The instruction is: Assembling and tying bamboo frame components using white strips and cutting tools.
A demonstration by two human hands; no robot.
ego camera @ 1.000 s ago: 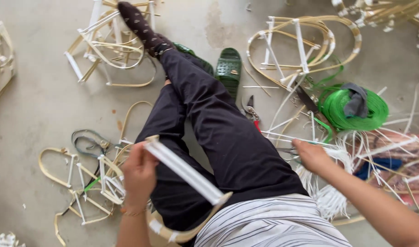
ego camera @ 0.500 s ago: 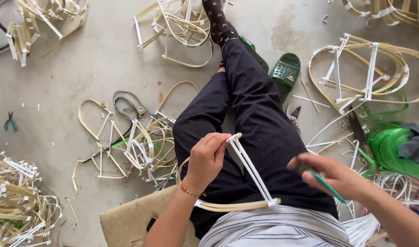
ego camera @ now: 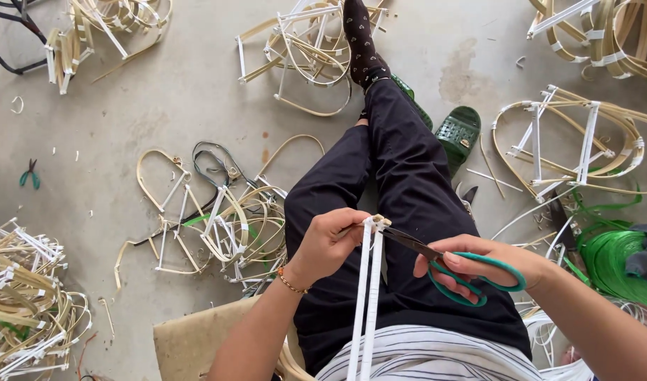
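Grey concrete floor (ego camera: pixel 161 106) all around, strewn with bent cane frames. Stretched across the middle, legs in black trousers (ego camera: pixel 401 197), one foot in a dark patterned sock (ego camera: pixel 359 42), beside a pair of green sandals (ego camera: pixel 457 134). On the right, a large cane frame with white-wrapped struts (ego camera: pixel 584 148); below it, a coil of green strapping (ego camera: pixel 613 261). On the left, a tangle of smaller frames (ego camera: pixel 225 226) just beside the knee, and a heap of finished pieces (ego camera: pixel 20 303) at the lower left edge. Over the lap, a pair of white-wrapped rods (ego camera: pixel 366 303) held upright, rising from the bottom edge to the fingers. Left hand (ego camera: pixel 327 243) closed in a pinch around the top end of the rods, a thin bracelet at the wrist. Right hand (ego camera: pixel 479 264) closed through the handles of green-handled scissors (ego camera: pixel 443 264), blades pointing left and touching the top of the rods. Far left on the floor, small green-handled pliers (ego camera: pixel 29 174), well apart from both hands.
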